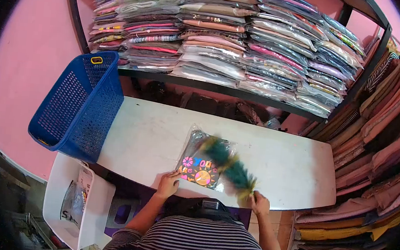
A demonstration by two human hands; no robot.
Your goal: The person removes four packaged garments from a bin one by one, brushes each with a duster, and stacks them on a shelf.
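Observation:
A dark garment with a bright smiley print, sealed in a clear plastic bag point(196, 164), lies on the white table point(152, 135) in front of me. My left hand point(168, 183) presses its near left corner flat. My right hand point(259, 204) grips the handle end of a green and yellow feather duster point(227, 162). The duster lies blurred across the bag's right half.
A blue plastic basket point(77, 108) rests tilted on the table's left end. A white bin point(74, 204) with bagged items stands below at the left. Shelves of bagged folded clothes point(225, 37) fill the back, and folded fabrics point(382, 139) stack at the right.

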